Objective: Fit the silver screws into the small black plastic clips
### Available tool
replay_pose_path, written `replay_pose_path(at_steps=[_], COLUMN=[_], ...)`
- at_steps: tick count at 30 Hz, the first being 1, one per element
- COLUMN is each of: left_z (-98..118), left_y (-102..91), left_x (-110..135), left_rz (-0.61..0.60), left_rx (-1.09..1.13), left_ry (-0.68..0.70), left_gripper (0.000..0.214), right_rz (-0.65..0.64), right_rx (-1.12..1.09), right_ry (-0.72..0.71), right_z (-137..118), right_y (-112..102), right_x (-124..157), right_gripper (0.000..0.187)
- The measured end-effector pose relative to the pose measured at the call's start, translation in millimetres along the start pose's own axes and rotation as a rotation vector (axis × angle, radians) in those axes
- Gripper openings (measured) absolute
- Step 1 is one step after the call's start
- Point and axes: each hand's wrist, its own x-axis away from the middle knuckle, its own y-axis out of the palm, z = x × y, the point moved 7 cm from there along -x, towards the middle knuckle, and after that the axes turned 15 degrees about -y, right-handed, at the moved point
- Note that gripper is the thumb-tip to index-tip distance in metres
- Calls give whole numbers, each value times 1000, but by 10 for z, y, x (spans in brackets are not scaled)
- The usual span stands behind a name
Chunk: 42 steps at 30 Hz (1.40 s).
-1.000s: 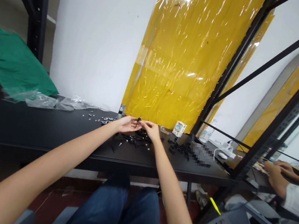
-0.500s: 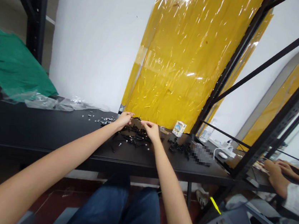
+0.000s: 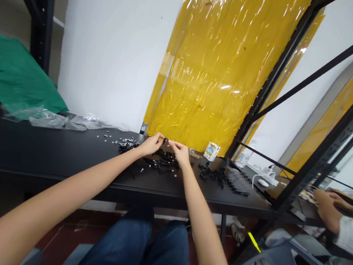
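Legible text, as seen from where I stand: none. The small white box (image 3: 211, 152) bears a coloured printed front; any characters on it are too small to read.

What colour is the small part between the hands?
Black; the part shows in the head view.

Dark blue trousers (image 3: 121, 241), faintly creased; both forearms (image 3: 91, 180) bare.

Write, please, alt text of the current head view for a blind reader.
A person's left hand holds a small black part, the right hand close beside it, above a black table strewn with black pieces. Silver screws lie left; a small printed box stands right.
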Motion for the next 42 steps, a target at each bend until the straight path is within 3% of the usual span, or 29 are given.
replay_pose_path(at_steps=[4, 13, 28, 31, 34, 36, 38, 40, 42], left_z=[-26, -17, 15, -101, -279, -338, -313, -263, -254], left_y=[76, 117, 25, 17, 27, 93, 199, 266, 257], left_x=[-13, -26, 6, -30, -56, -33, 18, 72, 78], left_rz=[-71, -183, -32, 5, -15, -119, -308, -455, -472], left_rx=[57, 507, 110, 135, 386, 579, 770, 951, 1059], left_ry=[-26, -200, 12, -95, -363, -543, -679, -776, -807], left_gripper=[6, 11, 35, 34, 23, 12, 30, 42, 41], right_rz=[3, 5, 51, 70, 73, 81, 71, -7, -141], right_rx=[-31, -28, -67, -59, -38, 15, 154, 356, 535], right_ry=[17, -47, 1, 11, -24, -79, -176, -315, -469], right_z=[-15, -72, -42, -53, -71, -101, -175, -292, -412], right_y=[15, 7, -10, -23, -33, -50, -55, 7, 136], right_x=[13, 6, 4, 5, 0, -2, -1, 7, 32], right_gripper=[31, 26, 29, 30, 29, 28, 25, 19, 17])
